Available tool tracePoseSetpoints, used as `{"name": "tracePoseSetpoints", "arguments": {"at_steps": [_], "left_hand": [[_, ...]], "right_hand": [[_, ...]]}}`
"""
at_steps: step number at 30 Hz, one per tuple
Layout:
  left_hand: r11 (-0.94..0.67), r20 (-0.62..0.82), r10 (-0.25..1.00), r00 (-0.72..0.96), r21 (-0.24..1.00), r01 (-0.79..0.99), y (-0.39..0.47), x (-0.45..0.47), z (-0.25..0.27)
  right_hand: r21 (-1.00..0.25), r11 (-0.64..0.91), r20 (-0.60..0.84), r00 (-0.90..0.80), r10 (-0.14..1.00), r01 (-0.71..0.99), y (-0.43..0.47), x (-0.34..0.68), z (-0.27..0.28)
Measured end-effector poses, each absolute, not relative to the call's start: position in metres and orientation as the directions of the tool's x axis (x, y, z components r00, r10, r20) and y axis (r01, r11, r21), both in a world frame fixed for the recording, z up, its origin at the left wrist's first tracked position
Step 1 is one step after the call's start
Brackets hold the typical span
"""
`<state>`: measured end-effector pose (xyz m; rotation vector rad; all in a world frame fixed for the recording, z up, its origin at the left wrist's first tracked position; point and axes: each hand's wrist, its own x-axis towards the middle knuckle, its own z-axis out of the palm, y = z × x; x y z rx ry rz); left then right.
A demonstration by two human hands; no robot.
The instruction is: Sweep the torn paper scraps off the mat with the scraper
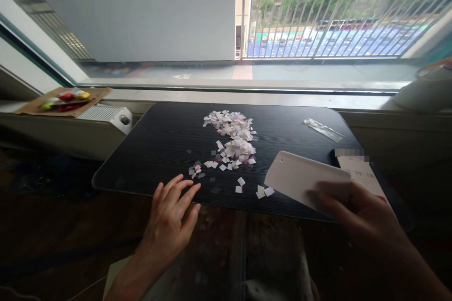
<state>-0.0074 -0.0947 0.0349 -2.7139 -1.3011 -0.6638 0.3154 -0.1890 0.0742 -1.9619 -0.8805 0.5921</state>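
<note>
My right hand (356, 207) grips a flat white card-like board (303, 176) with a small hole near one corner, held above the right part of the black table (155, 150). At the table's near edge, my left hand (174, 211) has its fingers stretched and apart, holding nothing. Just beyond those fingertips lies a small cluster of paper bits (195, 170). A heap of small white and pinkish paper squares (238, 148) spreads across the middle of the table. Two squares (240, 185) and a few more bits (264, 191) lie between the heap and the board.
A phone with a lit screen (360, 176) sits at the table's right side, partly behind my right hand. Farther back is a clear plastic wrapper (323, 130). To the left, cardboard (35, 103) with colourful items rests on a white unit (109, 117). A window borders the far side.
</note>
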Motion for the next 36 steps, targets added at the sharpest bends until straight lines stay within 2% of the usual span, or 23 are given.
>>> {"name": "tracePoseSetpoints", "arguments": {"at_steps": [5, 10, 13, 16, 20, 25, 32, 36], "left_hand": [[-0.636, 0.396, 0.740, 0.544, 0.149, 0.757, -0.094, -0.007, 0.034], [-0.624, 0.386, 0.753, 0.533, 0.162, 0.764, -0.095, -0.007, 0.034], [-0.616, 0.395, 0.756, 0.522, 0.162, 0.770, -0.094, -0.008, 0.033], [-0.603, 0.397, 0.766, 0.505, 0.172, 0.779, -0.093, -0.010, 0.032], [-0.593, 0.393, 0.775, 0.494, 0.183, 0.784, -0.093, -0.012, 0.030], [-0.594, 0.390, 0.776, 0.496, 0.185, 0.783, -0.094, -0.012, 0.031], [-0.587, 0.383, 0.780, 0.495, 0.175, 0.790, -0.095, -0.015, 0.032], [-0.590, 0.374, 0.781, 0.501, 0.177, 0.788, -0.094, -0.015, 0.031]], "right_hand": [[-0.836, -0.387, -0.055, 0.643, 0.764, 0.388, -0.184, 0.314, 0.075], [-0.866, -0.378, -0.115, 0.607, 0.787, 0.326, -0.181, 0.314, 0.076], [-0.838, -0.427, -0.102, 0.671, 0.735, 0.340, -0.183, 0.322, 0.071], [-0.857, -0.439, -0.130, 0.712, 0.690, 0.269, -0.191, 0.335, 0.064], [-0.876, -0.443, -0.224, 0.653, 0.724, 0.191, -0.202, 0.345, 0.056], [-0.917, -0.391, -0.250, 0.643, 0.724, 0.083, -0.195, 0.339, 0.055], [-0.893, -0.437, -0.327, 0.509, 0.796, 0.108, -0.198, 0.339, 0.058], [-0.894, -0.443, -0.339, 0.534, 0.774, 0.075, -0.206, 0.342, 0.056]]}}
